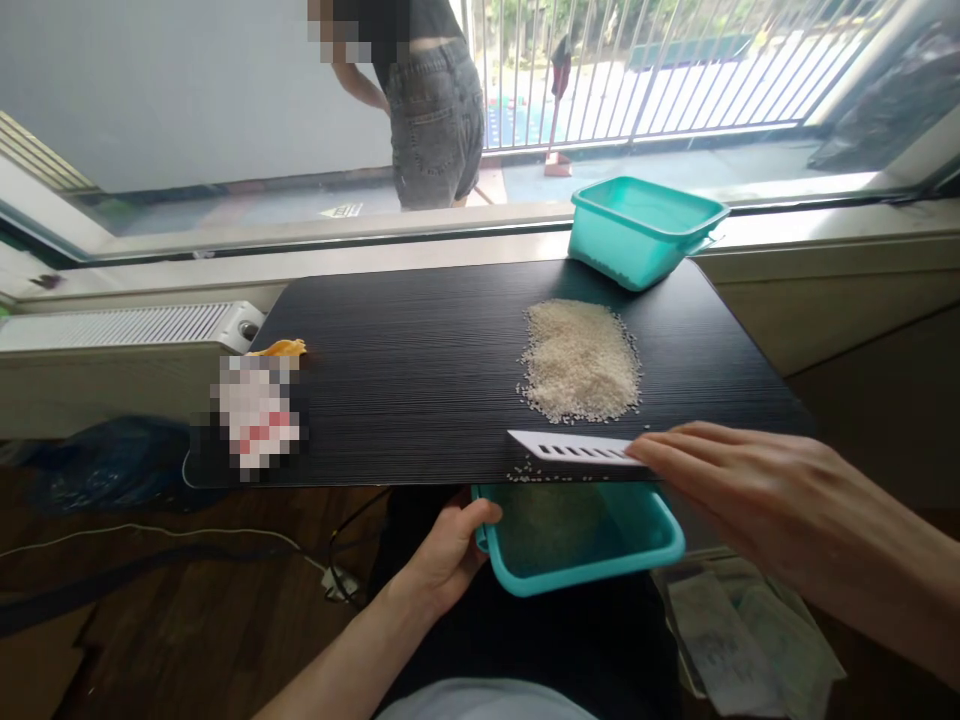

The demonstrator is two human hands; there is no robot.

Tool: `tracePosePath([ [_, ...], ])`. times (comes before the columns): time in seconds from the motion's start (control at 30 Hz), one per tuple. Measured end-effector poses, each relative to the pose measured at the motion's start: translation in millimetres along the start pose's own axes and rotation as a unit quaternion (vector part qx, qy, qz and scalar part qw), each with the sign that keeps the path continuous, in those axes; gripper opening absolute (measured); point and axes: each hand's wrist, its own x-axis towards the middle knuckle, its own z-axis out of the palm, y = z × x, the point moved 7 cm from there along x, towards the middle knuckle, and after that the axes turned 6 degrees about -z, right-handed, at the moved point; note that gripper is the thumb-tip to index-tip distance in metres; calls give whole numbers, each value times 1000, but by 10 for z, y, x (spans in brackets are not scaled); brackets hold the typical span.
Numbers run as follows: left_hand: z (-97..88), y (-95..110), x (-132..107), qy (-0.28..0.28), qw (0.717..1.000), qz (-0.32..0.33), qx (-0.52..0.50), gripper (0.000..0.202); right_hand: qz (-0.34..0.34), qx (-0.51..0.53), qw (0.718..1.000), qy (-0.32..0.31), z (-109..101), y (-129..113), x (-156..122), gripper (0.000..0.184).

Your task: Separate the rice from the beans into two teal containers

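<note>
Gripped at left rim by closed left hand (450, 555): teal tub (581, 545), under black tabletop (412, 380) edge, 6 o'clock of rice pile (579, 360). Pressed flat under extended right hand (750, 500) fingers: white slotted card (574, 447), between pile and edge.

The white strip (570, 447) ends, perhaps gripped, beneath the right hand (757, 500).

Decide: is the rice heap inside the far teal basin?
No, the rice heap lies on the black table, before the far teal basin.
</note>
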Motion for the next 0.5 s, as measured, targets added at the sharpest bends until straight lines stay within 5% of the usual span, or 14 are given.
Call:
tracePosePath([
  [0.4, -1, 0, -3, -9, 1000, -10, 9, 25, -31, 11, 999, 13, -85, -58, -41, 31],
  [0.5, -18, -17, 17, -9, 1000, -11, 0, 19, -11, 9, 1000, 6, -73, 4, -235, 32],
])
